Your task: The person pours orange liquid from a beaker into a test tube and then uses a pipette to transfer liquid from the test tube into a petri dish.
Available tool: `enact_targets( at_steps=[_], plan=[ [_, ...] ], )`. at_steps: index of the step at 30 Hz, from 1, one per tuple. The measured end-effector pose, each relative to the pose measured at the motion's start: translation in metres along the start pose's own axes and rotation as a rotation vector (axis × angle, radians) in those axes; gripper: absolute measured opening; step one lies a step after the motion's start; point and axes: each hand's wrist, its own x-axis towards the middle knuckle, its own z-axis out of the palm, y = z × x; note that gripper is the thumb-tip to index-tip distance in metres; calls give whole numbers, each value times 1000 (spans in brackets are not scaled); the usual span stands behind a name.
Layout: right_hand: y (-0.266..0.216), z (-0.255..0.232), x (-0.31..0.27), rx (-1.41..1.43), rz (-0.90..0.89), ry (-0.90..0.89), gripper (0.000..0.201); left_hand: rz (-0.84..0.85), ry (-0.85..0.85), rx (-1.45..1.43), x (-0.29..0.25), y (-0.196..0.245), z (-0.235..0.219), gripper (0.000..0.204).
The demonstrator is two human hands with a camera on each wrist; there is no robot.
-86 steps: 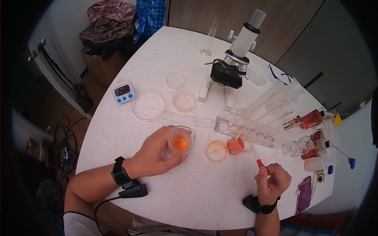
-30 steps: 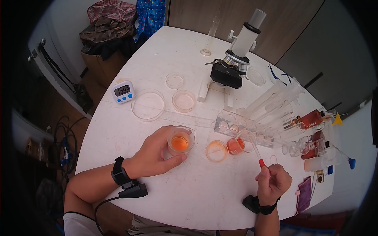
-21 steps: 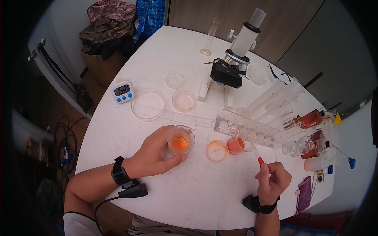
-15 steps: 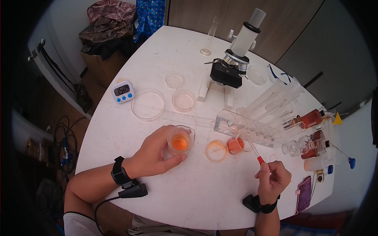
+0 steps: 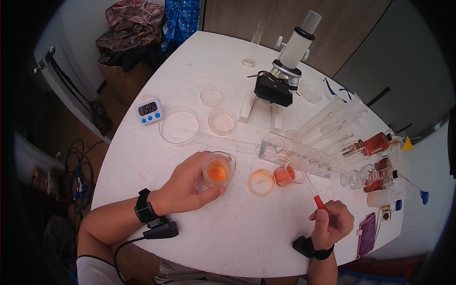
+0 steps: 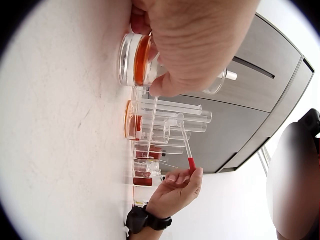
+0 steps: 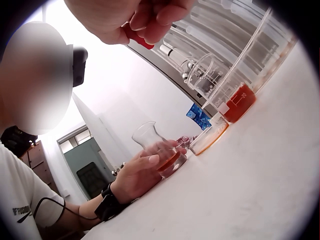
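Note:
My left hand (image 5: 187, 183) grips a small glass beaker (image 5: 218, 175) with a flared rim and orange liquid low in it. In the right wrist view that beaker (image 7: 171, 162) stands on the table, slightly waisted. My right hand (image 5: 331, 222) pinches the red rubber bulb (image 5: 319, 201) of a glass dropper (image 5: 309, 183). The dropper's far end reaches the mouth of a graduated beaker (image 7: 239, 104) holding red liquid. Between the two beakers lies a petri dish (image 5: 261, 182) with a thin orange layer. In the left wrist view, the dropper (image 6: 186, 141) slants toward the graduated beaker's rim.
A clear rack (image 5: 273, 147) with test tubes stands behind the graduated beaker. Bottles of red-brown liquid (image 5: 376, 143) and glassware crowd the right. A microscope (image 5: 280, 76), petri dishes (image 5: 179, 126) and a timer (image 5: 148, 111) stand farther back. A purple pouch (image 5: 367, 236) lies front right.
My right hand has shifted slightly right and toward me, drawing the dropper with it. The left hand and its beaker stay put. The timer's reading has advanced.

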Motion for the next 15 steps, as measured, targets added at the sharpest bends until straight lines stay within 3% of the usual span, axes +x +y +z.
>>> enact_targets(
  at_steps=[2,4,8,15],
  plan=[
    [-4,3,6,49,-41,-22,16,-3,0,-1,0,0,0,52],
    [-12,6,16,-4,-101,-287,17,-4,0,4,0,1,0,52],
    [-18,12,19,-80,-81,-442,18,-6,-5,7,0,1,0,52],
    [-15,16,20,-139,-32,-461,16,-5,-3,1,0,2,0,51]
  ],
)
